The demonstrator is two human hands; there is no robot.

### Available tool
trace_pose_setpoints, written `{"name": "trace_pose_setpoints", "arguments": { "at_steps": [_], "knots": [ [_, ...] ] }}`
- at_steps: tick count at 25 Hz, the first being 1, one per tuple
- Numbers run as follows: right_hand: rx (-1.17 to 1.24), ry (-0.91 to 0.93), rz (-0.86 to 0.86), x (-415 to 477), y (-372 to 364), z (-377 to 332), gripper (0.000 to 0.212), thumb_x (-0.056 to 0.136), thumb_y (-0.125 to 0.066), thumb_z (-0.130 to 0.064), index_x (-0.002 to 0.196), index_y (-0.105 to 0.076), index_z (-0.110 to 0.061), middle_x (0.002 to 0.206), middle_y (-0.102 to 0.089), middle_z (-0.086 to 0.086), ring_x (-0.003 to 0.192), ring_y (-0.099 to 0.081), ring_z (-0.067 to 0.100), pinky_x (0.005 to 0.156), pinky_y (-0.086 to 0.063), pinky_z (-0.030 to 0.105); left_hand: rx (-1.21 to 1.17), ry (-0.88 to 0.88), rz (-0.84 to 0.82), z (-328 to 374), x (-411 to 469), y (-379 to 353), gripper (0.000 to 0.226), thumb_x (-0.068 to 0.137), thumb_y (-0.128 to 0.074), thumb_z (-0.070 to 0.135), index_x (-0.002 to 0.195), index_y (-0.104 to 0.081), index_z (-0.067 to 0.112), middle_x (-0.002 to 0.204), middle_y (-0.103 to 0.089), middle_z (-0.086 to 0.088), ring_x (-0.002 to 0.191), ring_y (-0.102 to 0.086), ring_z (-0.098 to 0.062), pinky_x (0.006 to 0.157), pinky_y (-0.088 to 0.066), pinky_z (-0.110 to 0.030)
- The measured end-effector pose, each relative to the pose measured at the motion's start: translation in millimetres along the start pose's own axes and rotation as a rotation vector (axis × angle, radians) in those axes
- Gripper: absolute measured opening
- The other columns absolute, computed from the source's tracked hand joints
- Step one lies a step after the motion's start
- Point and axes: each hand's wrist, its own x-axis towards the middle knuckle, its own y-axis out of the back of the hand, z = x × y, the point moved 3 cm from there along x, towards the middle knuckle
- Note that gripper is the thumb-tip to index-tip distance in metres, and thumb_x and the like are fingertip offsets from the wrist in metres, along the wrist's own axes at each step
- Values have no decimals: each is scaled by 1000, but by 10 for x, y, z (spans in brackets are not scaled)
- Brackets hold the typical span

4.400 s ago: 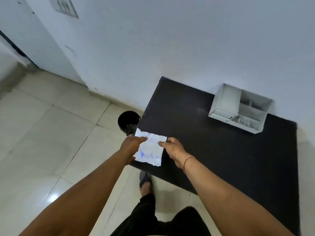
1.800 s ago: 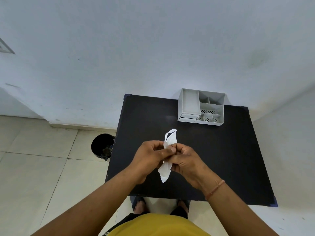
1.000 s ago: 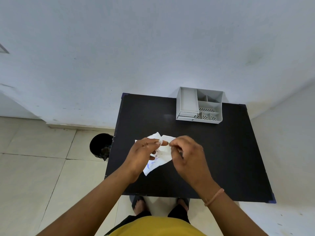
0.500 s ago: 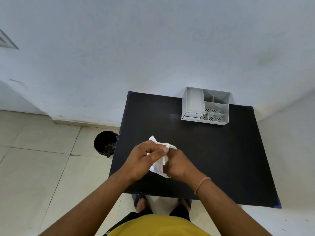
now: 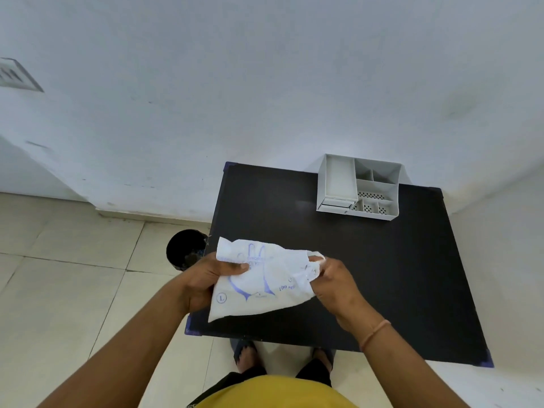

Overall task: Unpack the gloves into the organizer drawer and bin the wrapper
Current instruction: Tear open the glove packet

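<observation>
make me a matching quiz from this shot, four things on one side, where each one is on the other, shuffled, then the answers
Things:
1. wrapper
2. organizer
3. bin
4. wristband

Places:
A. on the floor by the table's left edge
B. held between both hands
C. on the right wrist
D. at the back of the table, by the wall

Pairs: 1-B, 2-D, 3-A, 4-C

The left hand grips the wrapper's left edge; the right hand pinches its right end.

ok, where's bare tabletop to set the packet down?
Bare: the black table from the right hand over to its right edge, and the far-left stretch beside the organizer. Crowded: near-left corner, under the packet and left hand.
</observation>
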Motion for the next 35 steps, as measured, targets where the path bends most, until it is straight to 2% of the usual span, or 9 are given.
{"name": "trace_pose_setpoints", "arguments": {
  "at_steps": [6,10,14,18,20,24,29,32,35],
  "knots": [
    [325,-187,-242,-77,-119,157,16,97,-73,-11,110,-83,-16,102,-85,6,93,-81,24,77,-67,33,43,-16,20,-202,30,126,58,83,-83,8,139,-65,6,134,-72,-28,120,-69,-52,107,-52,-67],
    [19,164,60,-104,-51,96,33,89,-81,-3,88,-81,-36,79,-81,-17,78,-77,0,63,-61,18,-38,-56,65,-244,52,136,44,95,-75,12,138,-67,8,135,-74,-22,125,-69,-48,108,-52,-63],
    [-197,332,269,-130,-26,152,3,87,-83,-16,90,-82,-16,89,-81,-3,83,-77,17,66,-65,33,-34,-95,249,-323,118,196,34,96,-73,9,130,-72,6,128,-78,-20,111,-77,-41,97,-60,-59],
    [183,16,53,-64,-88,250,20,99,-68,-10,114,-77,-19,108,-83,3,96,-80,21,80,-68,44,-67,-137,215,-317,91,120,40,90,-78,15,130,-72,7,126,-79,-18,112,-77,-41,92,-63,-54],
    [226,-81,-65,-51,-138,275,20,99,-69,-10,115,-75,-20,108,-83,3,96,-80,22,80,-68,38,-29,-118,162,-322,74,54,36,92,-76,13,128,-73,6,123,-80,-18,107,-79,-39,85,-66,-49],
    [376,-46,-110,-156,-151,239,29,101,-62,2,103,-79,-22,89,-85,-4,87,-80,21,72,-65,32,-7,-93,131,-336,76,72,38,92,-75,18,129,-72,8,125,-79,-18,105,-78,-39,85,-66,-51],
    [439,-147,-219,-99,-240,459,22,106,-48,8,106,-70,5,83,-72,25,80,-61,39,61,-55,36,64,-52,178,-378,131,107,36,91,-79,9,127,-72,3,120,-80,-20,105,-78,-44,83,-66,-52],
    [402,-195,-115,-113,-180,391,26,104,-55,5,103,-74,-13,87,-80,5,79,-77,22,55,-60,26,40,-59,279,-354,202,130,29,95,-78,18,120,-75,5,111,-83,-19,93,-81,-40,72,-67,-48],
    [288,-173,12,-75,81,365,26,92,-72,2,106,-77,-20,105,-83,9,91,-80,22,69,-66,34,-17,-57,428,-361,324,301,32,93,-80,24,119,-75,5,109,-83,-21,98,-79,-46,79,-66,-57]
  ]
}}
